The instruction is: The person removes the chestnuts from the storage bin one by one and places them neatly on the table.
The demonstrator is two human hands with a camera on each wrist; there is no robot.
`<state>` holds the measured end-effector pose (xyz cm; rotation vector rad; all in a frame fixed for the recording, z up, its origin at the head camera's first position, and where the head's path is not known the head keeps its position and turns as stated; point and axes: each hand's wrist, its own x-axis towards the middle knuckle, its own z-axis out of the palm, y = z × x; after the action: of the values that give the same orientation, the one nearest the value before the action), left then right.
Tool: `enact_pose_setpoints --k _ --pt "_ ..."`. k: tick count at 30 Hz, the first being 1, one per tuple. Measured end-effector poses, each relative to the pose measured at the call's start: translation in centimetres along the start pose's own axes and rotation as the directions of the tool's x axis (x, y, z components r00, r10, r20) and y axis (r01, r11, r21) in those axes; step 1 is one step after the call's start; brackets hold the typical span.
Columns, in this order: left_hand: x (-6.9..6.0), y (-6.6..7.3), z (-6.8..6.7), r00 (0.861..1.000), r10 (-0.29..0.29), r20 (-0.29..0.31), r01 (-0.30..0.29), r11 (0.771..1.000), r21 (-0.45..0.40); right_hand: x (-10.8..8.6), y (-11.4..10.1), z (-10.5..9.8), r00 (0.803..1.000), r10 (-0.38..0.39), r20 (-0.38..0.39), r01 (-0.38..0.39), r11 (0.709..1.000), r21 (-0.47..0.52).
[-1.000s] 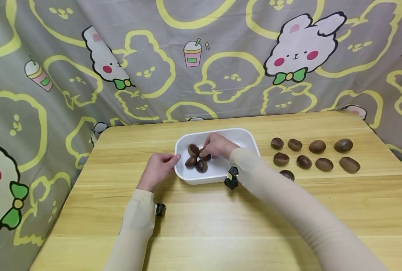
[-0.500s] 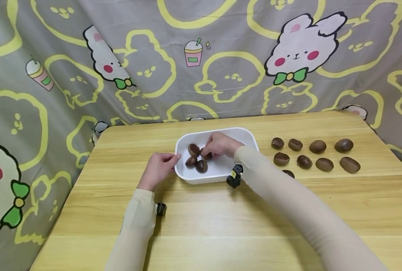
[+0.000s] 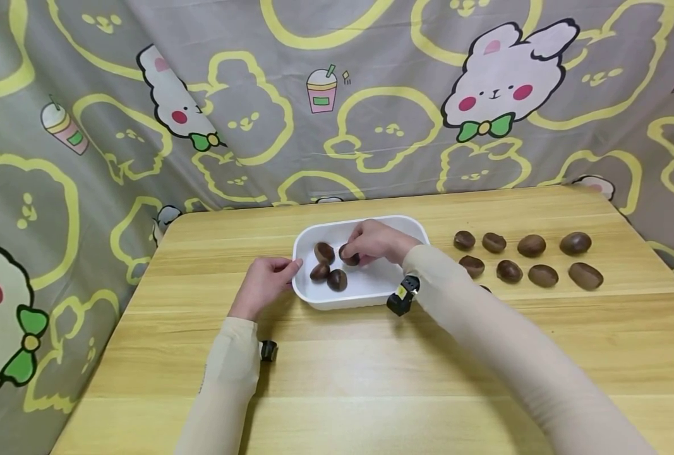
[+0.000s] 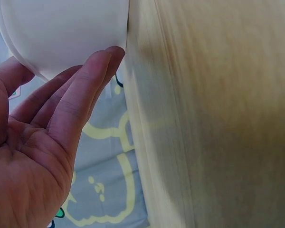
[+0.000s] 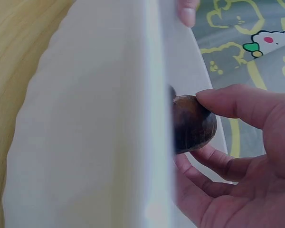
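A white rectangular tray (image 3: pixel 373 278) stands on the wooden table. My left hand (image 3: pixel 261 284) holds its left end, thumb at the rim and fingers against the outer wall, as the left wrist view (image 4: pixel 47 123) also shows. Inside the tray, my right hand (image 3: pixel 379 241) pinches a brown chestnut (image 5: pixel 194 124) between thumb and fingers. To the left of that chestnut lie three more: an upper chestnut (image 3: pixel 324 253), a lower-left chestnut (image 3: pixel 320 272) and a lower-right chestnut (image 3: pixel 337 280). The tray wall hides part of the held chestnut in the right wrist view.
Right of the tray, several chestnuts lie in two rows on the table (image 3: pixel 337 366), among them a large chestnut (image 3: pixel 575 244). One more chestnut (image 3: pixel 486 289) is mostly covered by the right sleeve (image 3: pixel 484 328). A patterned grey curtain (image 3: pixel 291 145) hangs behind the table.
My right hand has moved slightly right inside the tray with the pinched chestnut, drawing it apart from the other three. The left hand has stayed at the tray's end.
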<state>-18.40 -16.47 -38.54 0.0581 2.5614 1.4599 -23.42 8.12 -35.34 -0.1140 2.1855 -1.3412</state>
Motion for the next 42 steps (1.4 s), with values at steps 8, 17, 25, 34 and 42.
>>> enact_pose_setpoints --k 8,17,25,34,42 --pt "0.0 0.1 0.1 1.000 -0.004 -0.003 0.004 1.000 -0.005 -1.7 0.0 -1.7 0.998 -0.066 0.017 0.064 0.994 0.085" --pt "0.0 0.1 0.0 1.000 0.002 -0.003 -0.002 1.000 0.002 -4.1 1.0 -3.3 0.992 -0.122 0.033 0.118 0.987 0.106" --pt "-0.1 0.1 0.1 1.000 0.012 -0.010 -0.012 1.000 0.001 -5.6 2.4 -4.2 0.989 -0.148 0.021 0.146 0.985 0.093" --pt "-0.1 0.0 0.1 1.000 0.007 -0.002 -0.007 1.000 -0.009 -7.9 4.4 -5.0 0.979 -0.205 -0.011 0.206 0.975 0.084" --pt "-0.2 0.1 0.2 1.000 0.006 -0.009 -0.005 1.000 0.010 -9.8 6.1 -6.0 0.964 -0.259 -0.060 0.263 0.961 0.084"
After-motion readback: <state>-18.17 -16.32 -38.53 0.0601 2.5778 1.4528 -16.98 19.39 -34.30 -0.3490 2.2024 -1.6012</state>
